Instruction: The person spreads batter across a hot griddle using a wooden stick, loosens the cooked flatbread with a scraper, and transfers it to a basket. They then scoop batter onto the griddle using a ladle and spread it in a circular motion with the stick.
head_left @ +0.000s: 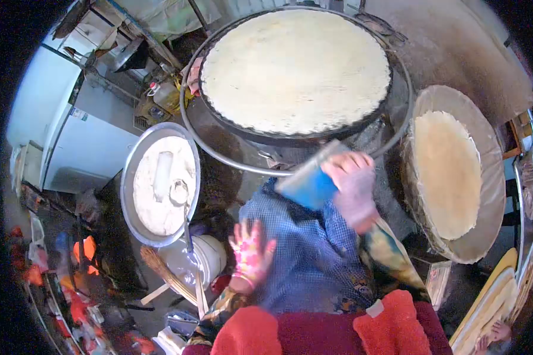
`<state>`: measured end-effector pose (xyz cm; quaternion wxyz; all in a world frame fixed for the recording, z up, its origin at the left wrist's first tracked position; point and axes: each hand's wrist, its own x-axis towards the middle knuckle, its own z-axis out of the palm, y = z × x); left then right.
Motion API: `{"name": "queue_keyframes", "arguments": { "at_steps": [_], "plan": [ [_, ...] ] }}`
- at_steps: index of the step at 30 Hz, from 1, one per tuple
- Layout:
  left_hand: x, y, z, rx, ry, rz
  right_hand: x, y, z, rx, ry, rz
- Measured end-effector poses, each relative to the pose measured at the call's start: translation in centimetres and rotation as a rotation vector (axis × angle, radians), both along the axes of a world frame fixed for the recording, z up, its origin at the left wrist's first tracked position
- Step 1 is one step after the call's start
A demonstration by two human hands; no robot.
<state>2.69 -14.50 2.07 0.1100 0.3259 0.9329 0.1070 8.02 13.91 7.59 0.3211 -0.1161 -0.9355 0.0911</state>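
Observation:
My right hand (pixel 354 183) grips a flat blue scraper (pixel 309 187) with a pale edge, blurred by motion. It is above my lap, just in front of a large round griddle (pixel 243 127). A thin, pale sheet of batter (pixel 296 71) covers nearly the whole griddle top. My left hand (pixel 251 253), in a pink and white patterned glove, has its fingers spread and holds nothing. It is beside my blue checked apron (pixel 290 248). Left of it stands a metal basin (pixel 126 195) of whitish batter, in which a pale cylinder (pixel 163 174) and a ladle (pixel 179 190) lie.
A metal ring (pixel 225 161) surrounds the griddle. To the right, a round covered stand (pixel 491 189) bears a thin browned flatbread (pixel 447 174). A bucket (pixel 214 257) and a straw brush (pixel 167 272) are at lower left. Another person's hand (pixel 500 331) shows at lower right.

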Motion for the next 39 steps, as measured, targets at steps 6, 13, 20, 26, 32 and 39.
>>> {"name": "queue_keyframes", "arguments": {
  "at_steps": [6, 13, 20, 26, 32, 39],
  "plan": [
    [-19.8, -5.0, 4.2, 0.315, 0.51, 0.108, -5.4, 3.3, -2.5, 0.189, 0.017, -0.154],
    [-40.3, 0.3, 4.9, 0.062, 0.532, 0.021, -8.3, 3.6, -2.2, 0.25, -0.039, -0.169],
    [-47.5, 6.6, 0.9, -0.381, 0.591, -0.532, -8.2, 4.7, -1.9, 0.25, -0.029, -0.191],
    [-41.9, 5.9, -1.8, -0.598, 0.609, -0.77, -8.5, 5.3, -1.5, 0.254, 0.012, -0.158],
    [-20.2, 7.9, -10.7, 0.136, 0.584, -0.521, -8.6, 5.0, -2.9, 0.244, -0.044, -0.124],
    [3.1, 12.4, 0.1, 0.233, 0.998, -0.666, -10.2, 4.6, -3.8, 0.254, 0.02, -0.105]
  ]
}}
